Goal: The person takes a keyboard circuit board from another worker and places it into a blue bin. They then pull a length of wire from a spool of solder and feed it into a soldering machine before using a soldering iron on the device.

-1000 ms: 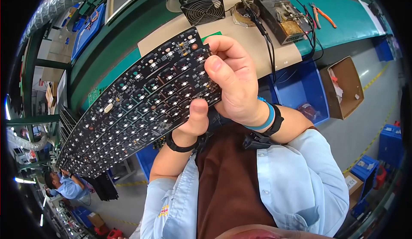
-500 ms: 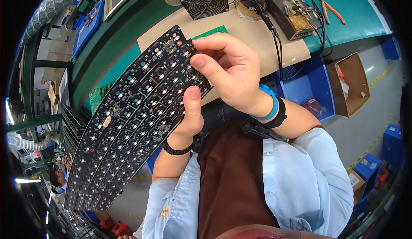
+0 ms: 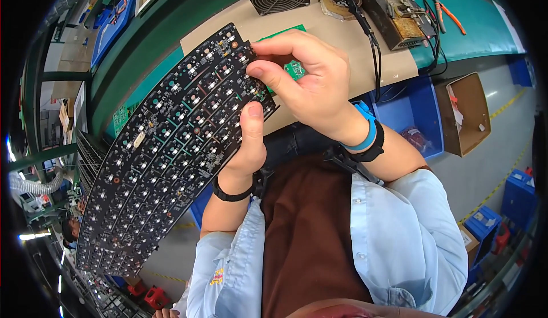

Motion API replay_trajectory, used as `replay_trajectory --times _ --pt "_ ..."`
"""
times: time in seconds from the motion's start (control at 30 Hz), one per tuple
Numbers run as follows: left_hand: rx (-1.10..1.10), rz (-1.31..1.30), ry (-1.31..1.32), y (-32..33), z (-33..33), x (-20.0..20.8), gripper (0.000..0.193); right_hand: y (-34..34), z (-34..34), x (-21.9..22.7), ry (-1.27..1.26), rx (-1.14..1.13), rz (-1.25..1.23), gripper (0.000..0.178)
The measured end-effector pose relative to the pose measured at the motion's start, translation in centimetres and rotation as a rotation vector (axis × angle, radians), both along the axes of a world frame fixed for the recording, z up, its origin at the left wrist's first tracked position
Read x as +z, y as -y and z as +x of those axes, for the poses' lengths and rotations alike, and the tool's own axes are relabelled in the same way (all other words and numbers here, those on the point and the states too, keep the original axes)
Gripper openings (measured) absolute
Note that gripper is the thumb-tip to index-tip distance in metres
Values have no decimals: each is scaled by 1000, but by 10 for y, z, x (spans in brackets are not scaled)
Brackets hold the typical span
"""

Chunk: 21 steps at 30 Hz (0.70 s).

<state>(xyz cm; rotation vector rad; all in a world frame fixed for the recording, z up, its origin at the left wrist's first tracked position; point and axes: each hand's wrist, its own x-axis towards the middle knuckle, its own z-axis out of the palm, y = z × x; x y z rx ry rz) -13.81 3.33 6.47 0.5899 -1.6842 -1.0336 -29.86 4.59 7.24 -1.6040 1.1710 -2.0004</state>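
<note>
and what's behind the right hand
Behind the right hand, parts of green circuit board show on a beige sheet; the hand and black circuit board hide the rest of that area.

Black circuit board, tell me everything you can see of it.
The black circuit board is long, dotted with rows of small pale parts and one cream oblong component. It is held up slantwise, component side facing the camera, back hidden. The left hand grips its lower edge, thumb on the face; the right hand touches its upper right end with thumb and forefinger.

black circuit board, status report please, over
Left hand gripping black circuit board. Right hand at its upper right edge. Nothing visibly blocking.
</note>
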Motion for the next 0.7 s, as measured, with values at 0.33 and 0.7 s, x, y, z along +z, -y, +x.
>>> replay_trajectory --times 0.33,0.7 --pt "19 112 -120 -2 6 -6 60 0 -3 0 -9 44 100 20" --pt "-19 295 -340 -4 11 -9 60 -4 -4 0 6 105 128 20"
